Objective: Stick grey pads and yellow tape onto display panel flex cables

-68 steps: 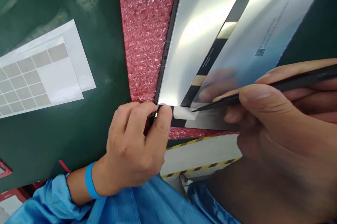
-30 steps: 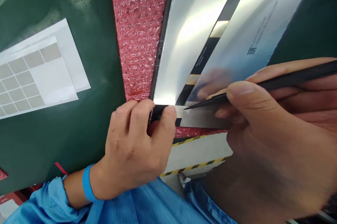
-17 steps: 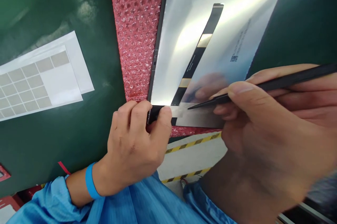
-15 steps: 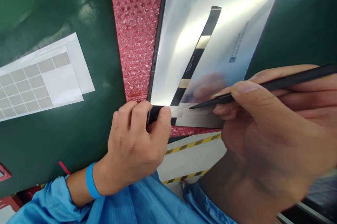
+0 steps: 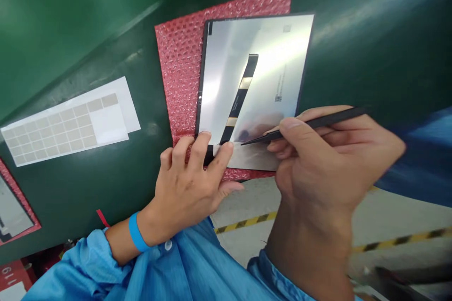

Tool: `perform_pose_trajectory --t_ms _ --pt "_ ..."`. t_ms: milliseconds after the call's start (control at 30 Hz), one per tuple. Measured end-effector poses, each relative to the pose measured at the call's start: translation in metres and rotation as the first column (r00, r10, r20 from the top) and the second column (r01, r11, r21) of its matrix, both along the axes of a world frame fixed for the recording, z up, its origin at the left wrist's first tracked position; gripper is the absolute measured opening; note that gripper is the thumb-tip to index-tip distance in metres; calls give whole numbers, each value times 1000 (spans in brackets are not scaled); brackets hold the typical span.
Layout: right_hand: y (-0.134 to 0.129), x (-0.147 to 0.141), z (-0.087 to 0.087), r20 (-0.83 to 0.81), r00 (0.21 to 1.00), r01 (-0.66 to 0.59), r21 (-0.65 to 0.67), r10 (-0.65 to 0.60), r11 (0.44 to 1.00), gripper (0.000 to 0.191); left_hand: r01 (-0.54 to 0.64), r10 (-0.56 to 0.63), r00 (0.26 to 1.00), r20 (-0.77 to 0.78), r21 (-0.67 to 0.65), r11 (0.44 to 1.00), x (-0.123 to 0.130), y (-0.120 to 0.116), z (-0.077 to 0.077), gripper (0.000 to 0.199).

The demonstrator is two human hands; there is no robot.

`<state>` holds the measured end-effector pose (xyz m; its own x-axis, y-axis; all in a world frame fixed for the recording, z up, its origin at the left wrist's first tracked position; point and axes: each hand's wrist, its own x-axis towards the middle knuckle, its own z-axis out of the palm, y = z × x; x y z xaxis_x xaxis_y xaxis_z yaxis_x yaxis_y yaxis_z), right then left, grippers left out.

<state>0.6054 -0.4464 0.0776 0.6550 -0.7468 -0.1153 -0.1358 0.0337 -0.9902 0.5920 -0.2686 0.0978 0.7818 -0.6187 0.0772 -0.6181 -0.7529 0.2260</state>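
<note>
A silvery flat display panel (image 5: 226,61) lies face down, its back crossed by a slanted black-and-gold flex cable (image 5: 240,98). Spread fingers of my left hand (image 5: 192,176) rest on the panel's near left corner, index fingertip beside the cable's lower end, thumb apart below the edge. My right hand (image 5: 318,155) grips black pointed tweezers (image 5: 328,118) like a pen. Their tip points left, just right of the cable's lower end; whether it touches the panel I cannot tell. Pink bubble wrap (image 5: 180,79) lies under the panel.
On the green table (image 5: 148,150) to the left is a white sheet (image 5: 113,119) bearing rows of grey rectangular stickers. Another panel (image 5: 14,207) on pink wrap sits at the left edge. A red box (image 5: 14,277) stands lower left. Yellow-black tape (image 5: 247,222) marks the floor.
The view has pulled back, so the whole panel shows. My left thumb now sticks out below the panel's edge. The tweezers' tip stays near the cable's lower end, slightly closer to it.
</note>
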Motion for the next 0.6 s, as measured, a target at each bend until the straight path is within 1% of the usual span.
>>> perform_pose_trajectory --t_ms 67,133,200,233,267,367,433,500,600 --pt "1 -1 -2 15 1000 17 0 -17 1000 20 -11 10 1000 3 62 998 -2 2 3 61" --pt "3 -1 -4 33 999 25 3 -25 1000 20 -59 57 998 22 112 992 -5 6 6 60" --pt "4 -2 -6 50 998 28 17 -28 999 21 -97 91 995 52 149 984 -7 7 7 60" --pt "5 -2 -7 54 998 28 23 -29 999 22 -97 88 994 67 155 983 -8 7 7 61" --pt "6 -2 -8 58 998 31 30 -33 999 23 -82 71 995 77 154 985 -9 6 6 63" --pt "7 -2 -9 71 996 48 55 -52 997 24 14 -27 995 96 132 991 -13 -1 2 67" --pt "8 -2 -10 83 994 65 75 -71 995 23 44 -56 995 88 129 991 -14 -3 0 68" --pt "9 -1 -11 89 993 75 82 -82 994 23 13 -23 996 81 124 992 -16 -1 -1 65" --pt "10 -1 -13 100 991 77 81 -85 994 23 -89 80 993 88 112 990 -19 9 -1 60"
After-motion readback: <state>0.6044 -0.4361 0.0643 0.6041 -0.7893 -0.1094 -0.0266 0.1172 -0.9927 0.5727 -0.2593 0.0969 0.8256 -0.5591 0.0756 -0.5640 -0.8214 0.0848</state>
